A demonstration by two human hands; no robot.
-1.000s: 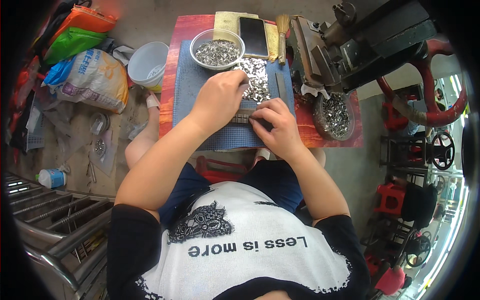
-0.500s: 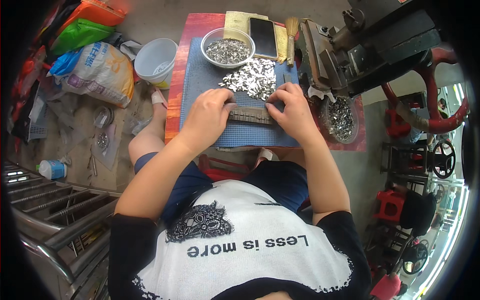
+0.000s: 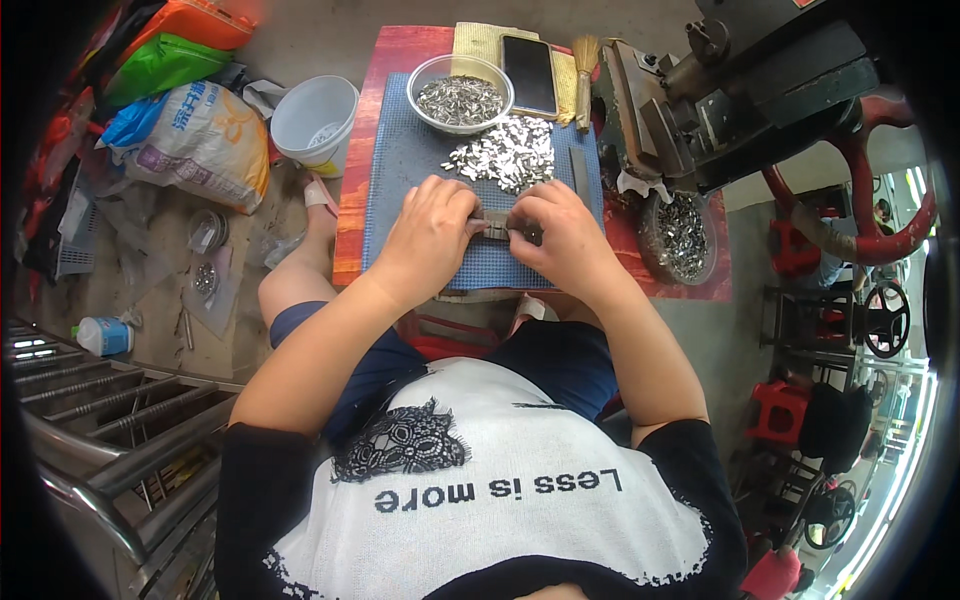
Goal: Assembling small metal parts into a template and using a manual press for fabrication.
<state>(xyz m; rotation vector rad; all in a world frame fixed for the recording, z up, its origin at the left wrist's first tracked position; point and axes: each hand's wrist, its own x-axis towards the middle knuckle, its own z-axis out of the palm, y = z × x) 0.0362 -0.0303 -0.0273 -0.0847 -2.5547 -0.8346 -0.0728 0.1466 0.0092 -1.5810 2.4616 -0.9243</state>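
My left hand (image 3: 428, 232) and my right hand (image 3: 556, 232) are close together at the near part of the blue mat (image 3: 400, 150). Both have their fingers pinched on a slotted metal bar (image 3: 495, 228), whose ends are covered by my fingers. Just beyond lies a loose pile of small shiny metal pieces (image 3: 505, 153). Past the pile is a clear plastic bowl (image 3: 411, 96) with many more small metal parts in it. A thin dark metal strip (image 3: 579, 175) lies on the mat beyond my right hand.
A phone (image 3: 528, 75) rests on a yellow cloth at the back, next to a brush (image 3: 584, 80). At right stand a machine press (image 3: 760, 100) and a tub of metal parts (image 3: 680, 240). A white bucket (image 3: 314, 110) is left of the table (image 3: 352, 225).
My hands have come closer together, the right one shifting left along the bar. More of the thin metal strip on the mat shows now.
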